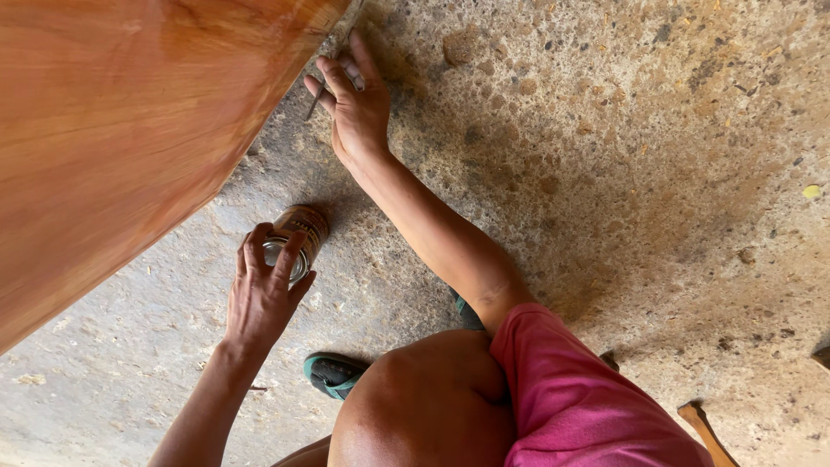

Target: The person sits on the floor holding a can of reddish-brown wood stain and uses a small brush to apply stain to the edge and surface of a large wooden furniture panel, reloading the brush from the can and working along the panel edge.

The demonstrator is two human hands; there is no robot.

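Note:
A big reddish-brown varnished wooden panel fills the upper left of the head view. My right hand reaches to the panel's lower edge and grips a thin brush handle; the bristles are hidden behind the wood. My left hand rests with spread fingers over the open top of a small tin can that stands on the rough concrete floor. My bent knee and pink shorts show at the bottom.
A green sandal is on my foot by the knee. A wooden stick lies at the bottom right, a dark object at the right edge. A small yellow scrap lies on the floor.

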